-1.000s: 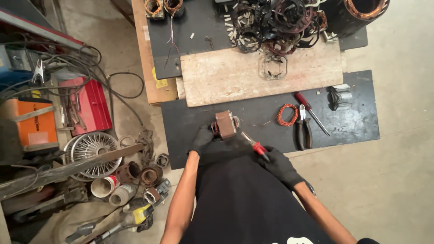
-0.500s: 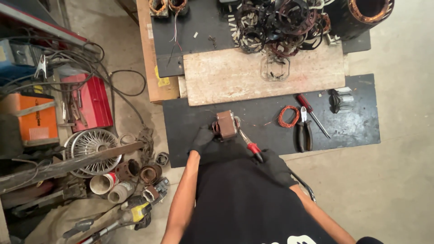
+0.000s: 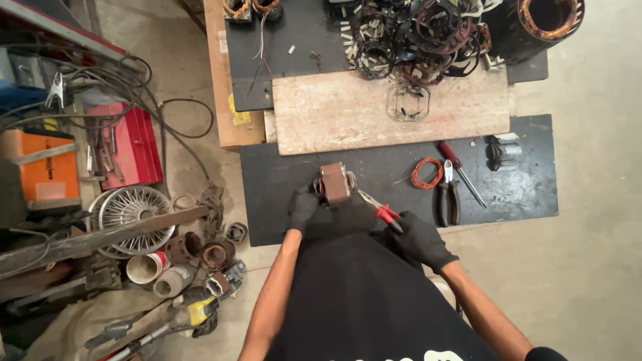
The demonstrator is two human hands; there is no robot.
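Looking straight down here. The left hand [image 3: 303,208], in a black glove, has its fingers wrapped round the left side of a small brown coil block [image 3: 334,184] that sits on the black mat [image 3: 281,174], near the mat's front edge. The right hand [image 3: 420,239], gloved too, has its fingers closed on the red handles of a pair of pliers [image 3: 376,206], and the tips of those pliers reach the right side of the coil block. Can't tell if the tips are actually biting on anything, too small to see.

To the right of the coil block on the same mat: a loop of orange wire [image 3: 426,173], then black-handled pliers [image 3: 447,197], then a red-handled screwdriver [image 3: 460,172] lying at a slant, and further right a small metal part [image 3: 503,151]. Behind the coil block lies a pale wooden board [image 3: 348,110], and past that a heap of old dark windings [image 3: 414,33].

Off to the left of the coil block, on the floor, there's a red toolbox [image 3: 134,144], a wire fan guard [image 3: 130,207] and some tangled black cable [image 3: 114,73].
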